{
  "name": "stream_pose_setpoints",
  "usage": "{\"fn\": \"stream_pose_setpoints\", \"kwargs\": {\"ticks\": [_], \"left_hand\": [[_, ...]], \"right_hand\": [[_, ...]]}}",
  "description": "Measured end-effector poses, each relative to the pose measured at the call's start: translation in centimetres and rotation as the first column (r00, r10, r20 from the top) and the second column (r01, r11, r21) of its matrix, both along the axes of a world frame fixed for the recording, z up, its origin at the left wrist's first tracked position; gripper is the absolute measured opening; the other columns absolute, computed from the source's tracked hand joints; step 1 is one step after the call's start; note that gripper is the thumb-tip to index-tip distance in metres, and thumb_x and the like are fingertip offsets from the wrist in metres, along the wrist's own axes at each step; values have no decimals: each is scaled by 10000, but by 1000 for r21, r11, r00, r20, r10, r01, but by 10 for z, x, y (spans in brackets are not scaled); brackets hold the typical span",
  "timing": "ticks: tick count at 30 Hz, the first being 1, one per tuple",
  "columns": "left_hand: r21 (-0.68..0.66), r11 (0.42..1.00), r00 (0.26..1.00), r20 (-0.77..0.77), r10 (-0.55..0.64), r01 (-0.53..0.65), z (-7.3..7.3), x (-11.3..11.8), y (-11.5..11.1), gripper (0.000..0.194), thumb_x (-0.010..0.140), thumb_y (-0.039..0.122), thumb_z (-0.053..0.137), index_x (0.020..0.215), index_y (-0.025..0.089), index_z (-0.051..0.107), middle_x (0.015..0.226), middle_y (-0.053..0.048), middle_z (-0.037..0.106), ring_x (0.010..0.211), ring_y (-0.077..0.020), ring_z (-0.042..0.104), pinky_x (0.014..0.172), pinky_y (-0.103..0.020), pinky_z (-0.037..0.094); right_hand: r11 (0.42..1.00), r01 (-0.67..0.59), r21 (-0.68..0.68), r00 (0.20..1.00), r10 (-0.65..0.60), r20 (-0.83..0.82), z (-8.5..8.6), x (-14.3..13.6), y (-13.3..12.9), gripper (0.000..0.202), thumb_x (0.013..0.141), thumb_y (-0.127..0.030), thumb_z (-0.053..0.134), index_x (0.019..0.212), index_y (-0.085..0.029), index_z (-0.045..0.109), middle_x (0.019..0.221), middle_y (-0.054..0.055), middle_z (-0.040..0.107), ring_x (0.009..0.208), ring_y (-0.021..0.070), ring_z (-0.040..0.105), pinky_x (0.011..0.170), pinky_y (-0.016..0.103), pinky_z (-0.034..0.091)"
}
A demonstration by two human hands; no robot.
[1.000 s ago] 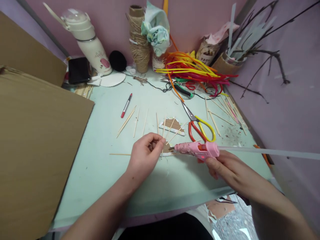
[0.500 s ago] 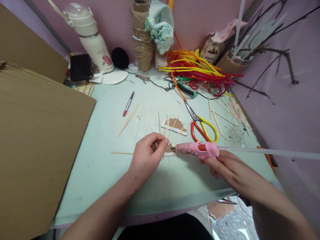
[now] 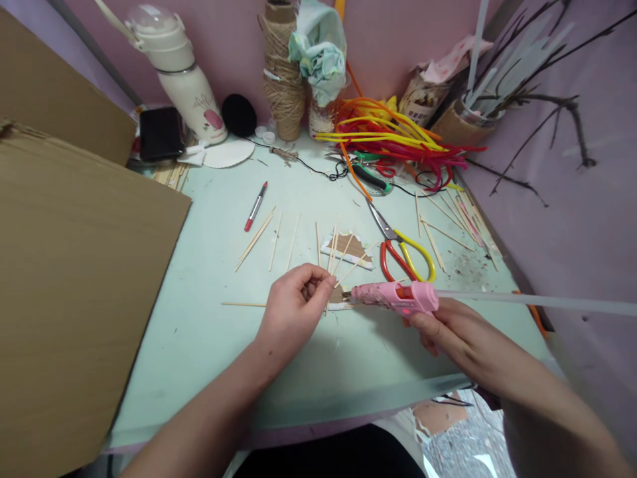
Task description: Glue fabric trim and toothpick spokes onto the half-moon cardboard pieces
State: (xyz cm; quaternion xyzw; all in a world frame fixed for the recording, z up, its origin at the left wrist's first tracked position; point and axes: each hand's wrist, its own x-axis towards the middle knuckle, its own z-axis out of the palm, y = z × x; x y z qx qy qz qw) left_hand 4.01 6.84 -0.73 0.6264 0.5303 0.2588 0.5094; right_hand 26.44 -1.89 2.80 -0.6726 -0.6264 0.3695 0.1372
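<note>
My left hand (image 3: pixel 298 299) is closed, its fingertips pinching thin wooden sticks (image 3: pixel 332 249) that fan out away from me. Under the fingertips lies a small piece of brown cardboard (image 3: pixel 339 298) with a white edge, partly hidden by the hand. My right hand (image 3: pixel 442 326) is wrapped round a pink glue gun (image 3: pixel 388 296) with a long clear glue stick in its back end. The gun's nozzle points left, at the cardboard close to my left fingertips. A second cardboard piece (image 3: pixel 351 247) with a white border lies just behind the sticks.
Scissors (image 3: pixel 393 236) with red and yellow handles lie behind the glue gun. A red marker (image 3: pixel 256 207) and loose sticks (image 3: pixel 255 240) are on the left. Large cardboard (image 3: pixel 74 285) stands at the left edge. Pipe cleaners (image 3: pixel 393 136), a twine cone (image 3: pixel 283 79) and a bottle (image 3: pixel 186 86) line the back.
The glue gun and my right hand have shifted very slightly to the right. My left hand and the sticks look unmoved.
</note>
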Motion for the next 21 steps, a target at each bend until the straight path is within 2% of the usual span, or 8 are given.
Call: {"fn": "stream_pose_setpoints", "kwargs": {"ticks": [16, 21], "left_hand": [[-4, 1000, 1000, -7, 4, -4, -3, 0, 1, 207, 846, 370, 572, 743, 199, 630, 665, 18, 607, 579, -119, 521, 534, -229, 405], [-11, 1000, 1000, -13, 9, -10, -1, 0, 0, 217, 847, 384, 579, 738, 202, 624, 641, 25, 585, 566, -118, 504, 521, -226, 395]], "right_hand": [[1000, -6, 20, 1000, 6, 2, -1, 5, 0, 486, 959, -557, 393, 594, -263, 522, 588, 12, 568, 566, 187, 552, 549, 315, 470], [1000, 22, -6, 999, -22, 28, 5, 7, -2, 482, 959, -551, 405, 607, -255, 548, 572, 6, 564, 549, 183, 536, 570, 316, 468]]}}
